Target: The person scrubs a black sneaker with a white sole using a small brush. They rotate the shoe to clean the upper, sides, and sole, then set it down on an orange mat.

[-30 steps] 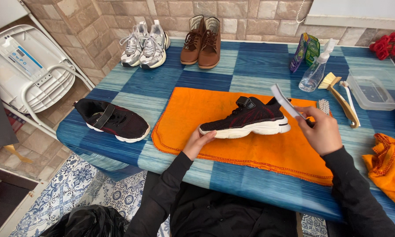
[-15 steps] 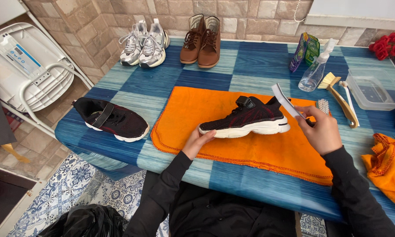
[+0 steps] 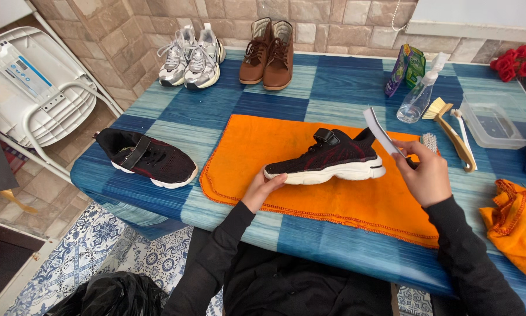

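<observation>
Black shoe with white sole lies on orange cloth, mid tabletop toward the front edge. Left hand loosely cupped on its toe, fingers touching, not clamped. Right hand closed around a white strip at the heel. Second black shoe near left edge.

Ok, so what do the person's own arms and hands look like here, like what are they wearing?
Both arms are covered by long black sleeves that reach to the wrists, plain with no visible markings. The left hand and right hand are bare: no gloves, and no rings or watch can be seen. The fingers are uncovered.
</observation>
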